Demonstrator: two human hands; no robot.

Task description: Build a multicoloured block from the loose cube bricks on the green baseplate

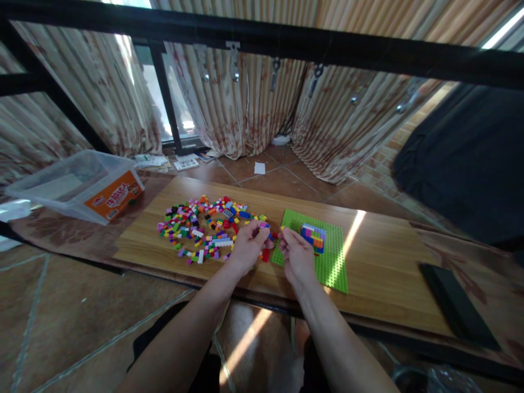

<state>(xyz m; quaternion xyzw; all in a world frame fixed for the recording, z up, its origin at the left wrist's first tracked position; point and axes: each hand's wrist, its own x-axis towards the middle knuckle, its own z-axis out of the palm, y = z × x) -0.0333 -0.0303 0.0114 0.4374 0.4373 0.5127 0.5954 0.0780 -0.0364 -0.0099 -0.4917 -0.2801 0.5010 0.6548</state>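
My left hand is closed around a few small toy bricks, blue and purple ones among them, at the right side of a loose brick pile. Close beside it, my right hand pinches a small yellow brick between thumb and fingers, over the left edge of a green studded baseplate. On that baseplate stands a block of stacked bricks in blue, purple, orange and yellow; my right hand partly hides the plate. A red brick lies just below my left hand.
A clear plastic bin with an orange label stands at the left end. The wooden board carries the bricks and plate, and a dark flat object lies at its right end. Curtains hang behind a dark rail.
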